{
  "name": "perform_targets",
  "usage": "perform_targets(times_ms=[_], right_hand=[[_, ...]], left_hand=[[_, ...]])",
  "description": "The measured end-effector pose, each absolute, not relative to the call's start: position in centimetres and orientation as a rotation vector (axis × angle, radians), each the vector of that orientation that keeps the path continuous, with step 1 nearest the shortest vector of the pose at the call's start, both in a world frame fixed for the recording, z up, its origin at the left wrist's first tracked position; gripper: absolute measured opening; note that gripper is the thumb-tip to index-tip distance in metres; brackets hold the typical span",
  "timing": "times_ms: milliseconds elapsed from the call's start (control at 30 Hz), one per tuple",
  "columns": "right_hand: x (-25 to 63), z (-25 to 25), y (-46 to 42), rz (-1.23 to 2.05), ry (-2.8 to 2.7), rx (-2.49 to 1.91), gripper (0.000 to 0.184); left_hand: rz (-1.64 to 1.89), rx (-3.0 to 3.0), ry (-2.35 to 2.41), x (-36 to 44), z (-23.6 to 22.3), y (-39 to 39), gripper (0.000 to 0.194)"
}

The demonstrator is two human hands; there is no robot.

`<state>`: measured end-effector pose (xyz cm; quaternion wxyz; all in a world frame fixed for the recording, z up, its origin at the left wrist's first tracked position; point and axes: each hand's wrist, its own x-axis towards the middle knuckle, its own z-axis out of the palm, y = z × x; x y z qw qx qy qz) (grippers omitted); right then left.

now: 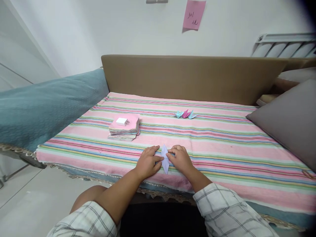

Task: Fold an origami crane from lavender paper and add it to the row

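Just below centre, the paper point(165, 165) points up and down the frame between my open left hand point(146, 163), thumb touching it, and equally near right hand point(181, 159), fingers touching it, pinching or not I cannot tell

Pink striped cloth point(217, 151), lavender folded paper point(164, 164), teal cover point(49, 102), brown backrest point(185, 79), white checked sleeves point(222, 204), grey cushion point(286, 118).

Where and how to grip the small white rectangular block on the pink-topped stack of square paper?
I'd pinch the small white rectangular block by its long near and far sides, from above: it lies flat, long axis left-right, and the pink-topped stack blocks access underneath.
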<state>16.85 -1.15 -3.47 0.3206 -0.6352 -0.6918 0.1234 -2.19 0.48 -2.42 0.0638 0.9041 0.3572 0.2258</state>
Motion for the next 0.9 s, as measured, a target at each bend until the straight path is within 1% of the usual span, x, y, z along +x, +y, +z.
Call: perform_targets(times_ms=[133, 200, 333, 500, 600, 767, 900], right_hand=[[16.6, -2.9, -1.2, 0.442, -1.752, -1.614, 0.009], [16.4, -2.6, -1.4, 0.572, -1.708, -1.565, 0.008], [15.8, -2.1, -1.7, 0.925, -1.448, -1.421, 0.015], [15.3, -1.8, -1.7, 1.185, -1.114, -1.19, 0.03], [15.2, -1.2, -2.1, 1.194, -1.069, -1.133, 0.034], [14.9, -0.3, -3.1, 1.137, -1.126, -1.139, 0.034], [14.7, -0.4, -3.3, 1.157, -1.148, -1.123, 0.031]], left_hand=[[0.686, 2.671, 1.106, -2.1, -2.3, 0.5, 0.026], [0.704, 2.635, 1.119, -2.0, -2.2, 0.6, 0.026], [0.809, 2.53, 1.124, -1.8, -2.4, 0.8, 0.026], [1.005, 2.265, 1.1, -1.3, -2.2, 0.8, 0.023], [1.065, 2.057, 1.053, -0.7, -1.4, 0.6, 0.018], [1.131, 1.745, 0.993, 0.1, -0.1, 0.3, 0.02], [1.146, 1.627, 1.023, 0.3, 0.1, 0.4, 0.019]])
